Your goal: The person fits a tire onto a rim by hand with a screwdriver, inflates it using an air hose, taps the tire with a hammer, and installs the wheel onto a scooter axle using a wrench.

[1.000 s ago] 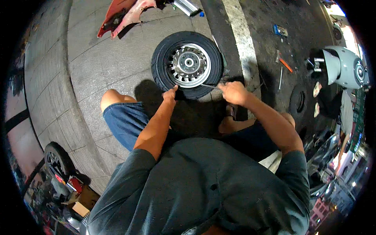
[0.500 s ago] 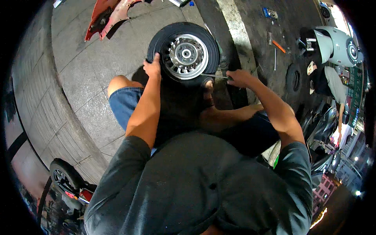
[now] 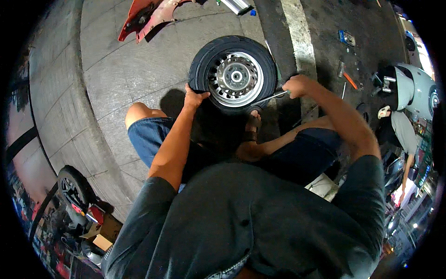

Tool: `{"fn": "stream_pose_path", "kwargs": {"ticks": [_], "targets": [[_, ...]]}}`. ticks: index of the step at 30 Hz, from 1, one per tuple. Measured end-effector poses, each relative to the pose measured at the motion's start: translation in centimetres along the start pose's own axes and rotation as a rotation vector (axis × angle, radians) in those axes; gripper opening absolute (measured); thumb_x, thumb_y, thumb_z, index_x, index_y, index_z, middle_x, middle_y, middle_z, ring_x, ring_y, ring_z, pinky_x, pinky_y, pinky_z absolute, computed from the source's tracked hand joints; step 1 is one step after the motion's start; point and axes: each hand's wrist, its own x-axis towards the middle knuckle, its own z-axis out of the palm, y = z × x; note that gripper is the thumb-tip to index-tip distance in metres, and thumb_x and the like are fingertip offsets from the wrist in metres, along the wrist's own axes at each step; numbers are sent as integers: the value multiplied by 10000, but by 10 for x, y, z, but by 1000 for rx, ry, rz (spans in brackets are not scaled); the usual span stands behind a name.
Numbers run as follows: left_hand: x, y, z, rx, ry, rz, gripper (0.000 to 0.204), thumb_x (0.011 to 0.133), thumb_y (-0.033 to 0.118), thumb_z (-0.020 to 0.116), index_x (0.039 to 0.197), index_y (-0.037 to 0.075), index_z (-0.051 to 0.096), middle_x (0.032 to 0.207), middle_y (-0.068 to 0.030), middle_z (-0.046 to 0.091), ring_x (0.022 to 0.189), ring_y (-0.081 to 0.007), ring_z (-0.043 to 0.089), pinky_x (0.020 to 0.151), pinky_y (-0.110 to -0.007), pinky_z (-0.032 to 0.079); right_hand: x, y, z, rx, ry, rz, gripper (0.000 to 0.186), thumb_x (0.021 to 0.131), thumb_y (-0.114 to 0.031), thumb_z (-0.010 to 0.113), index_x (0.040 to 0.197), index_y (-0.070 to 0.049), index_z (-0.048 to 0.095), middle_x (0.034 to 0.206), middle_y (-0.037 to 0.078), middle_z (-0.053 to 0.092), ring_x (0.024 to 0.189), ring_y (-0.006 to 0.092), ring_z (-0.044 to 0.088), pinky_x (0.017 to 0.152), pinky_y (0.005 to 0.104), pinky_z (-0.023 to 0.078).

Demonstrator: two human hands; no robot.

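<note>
A wheel with a black tyre (image 3: 200, 61) and a silver perforated rim (image 3: 237, 79) lies flat on the ground ahead of my feet. My left hand (image 3: 194, 97) grips the tyre's near left edge, thumb over the sidewall. Closed around one end of a metal tyre lever (image 3: 274, 96), my right hand (image 3: 298, 87) is just right of the wheel. The lever slants down to the left, its far end at the rim's near right edge; whether the tip sits under the tyre bead is too small to tell. My sandalled foot (image 3: 253, 122) is close to the tyre's near side.
A red body panel (image 3: 158, 16) lies at the far left. To the right are an orange-handled hammer (image 3: 349, 80), a blue package (image 3: 346, 38) and a light scooter (image 3: 413, 86), with another person (image 3: 403, 130) nearby. Behind on the left stand a small wheel (image 3: 73, 188) and a cardboard box (image 3: 108, 230).
The view has shifted, so the wheel appears lower and farther right. My right hand has risen relative to the wheel, tilting the lever. My left hand has moved toward the tyre's near side.
</note>
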Motion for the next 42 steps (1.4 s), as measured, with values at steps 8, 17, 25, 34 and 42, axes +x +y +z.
{"fn": "stream_pose_path", "kwargs": {"ticks": [8, 17, 25, 34, 42], "targets": [[3, 14, -8, 194, -49, -56, 1295, 541, 398, 919, 1464, -9, 106, 1304, -292, 522, 1221, -395, 524, 1004, -421, 436, -3, 23, -12, 538, 606, -522, 343, 911, -287, 596, 1168, -60, 586, 954, 212, 646, 921, 397, 618, 781, 451, 488], [-20, 22, -19, 91, -104, 0, 1297, 621, 483, 865, 1489, -20, 44, 1390, -304, 437, 1311, -380, 439, 1076, -405, 362, 103, -14, -44, 1112, 178, -377, 392, 1022, -393, 413, 1205, -112, 616, 572, 20, 528, 418, 88, 460, 393, 244, 381], [-23, 38, -13, 144, 83, -109, 1127, 681, 628, 750, 1492, 44, 232, 1417, -278, 402, 1308, -400, 427, 1076, -432, 362, 92, -33, -66, 967, 165, -367, 387, 994, -297, 498, 1337, -117, 514, 643, 9, 560, 482, 76, 490, 436, 243, 413], [-46, 59, -18, 138, 183, -55, 1004, 709, 520, 777, 1467, 65, 299, 1343, -246, 478, 1244, -397, 482, 1027, -434, 410, 5, -64, -105, 970, 439, -776, 450, 821, -165, 721, 1217, -40, 546, 1164, 81, 618, 1120, 167, 551, 998, 337, 407], [-33, 43, -18, 267, 173, -41, 922, 740, 508, 755, 1425, 46, 346, 1331, -248, 501, 1197, -407, 519, 988, -449, 438, 22, -118, -167, 497, 1008, -599, 203, 804, -261, 710, 860, -86, 625, 714, 118, 664, 682, 326, 670, 601, 414, 521]]}}
